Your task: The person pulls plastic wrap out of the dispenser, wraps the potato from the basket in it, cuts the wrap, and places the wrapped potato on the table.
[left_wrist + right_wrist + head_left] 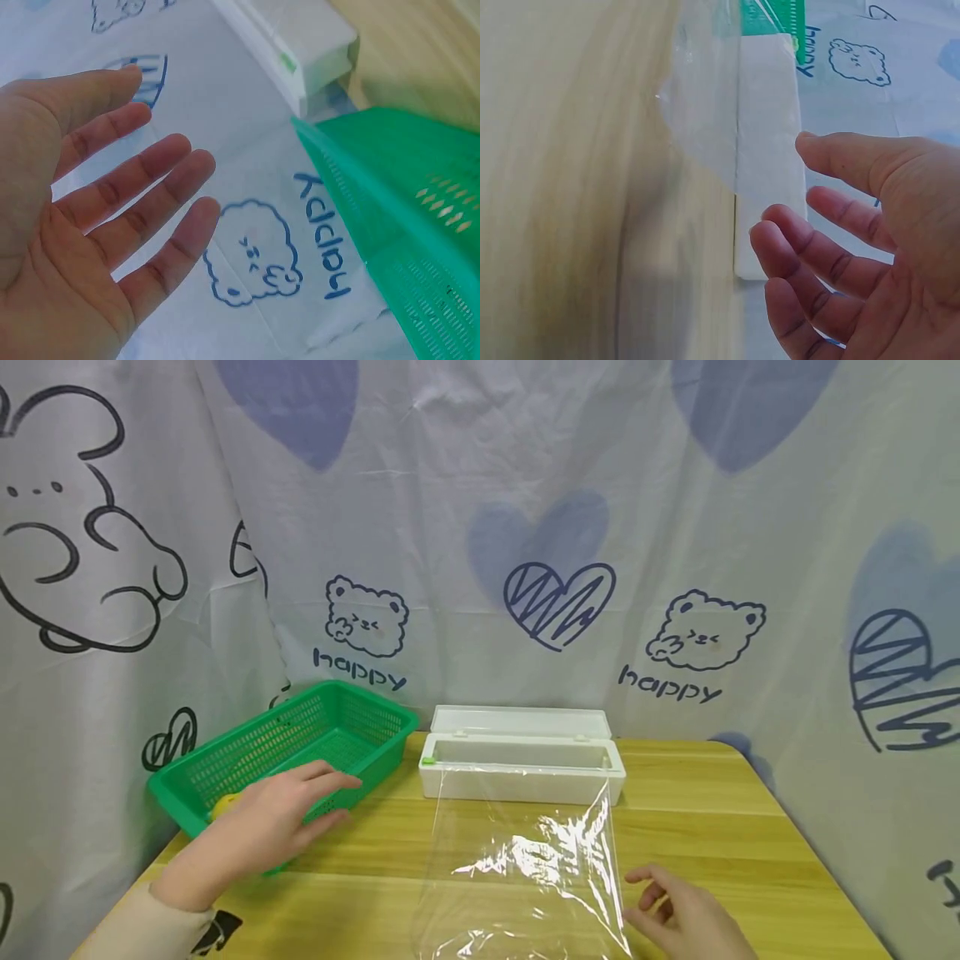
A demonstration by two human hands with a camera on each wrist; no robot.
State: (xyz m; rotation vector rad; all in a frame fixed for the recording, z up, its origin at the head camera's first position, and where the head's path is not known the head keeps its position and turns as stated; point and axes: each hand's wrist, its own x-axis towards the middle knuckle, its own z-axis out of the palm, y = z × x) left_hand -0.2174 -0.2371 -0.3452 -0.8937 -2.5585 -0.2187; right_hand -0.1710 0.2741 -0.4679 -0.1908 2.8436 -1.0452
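A sheet of clear plastic wrap point(517, 868) runs from a white wrap dispenser box point(525, 785) toward the front of the table, catching bright glare. The box's lid point(521, 722) stands raised at the back. My left hand point(281, 814), fingers loosely extended and holding nothing, is over the near side of a green basket point(360, 777). In the left wrist view its palm point(75, 247) shows bare. Beside the sheet's right edge is my right hand point(686, 910), its fingers loosely bent around nothing, as the right wrist view of the palm point(855, 292) shows.
Something yellow point(223, 806) lies in the basket's near end, partly hidden by the left hand. A patterned curtain point(465, 527) hangs behind and beside the wooden table point(697, 827). A small green piece point(428, 761) sits on the box's left corner.
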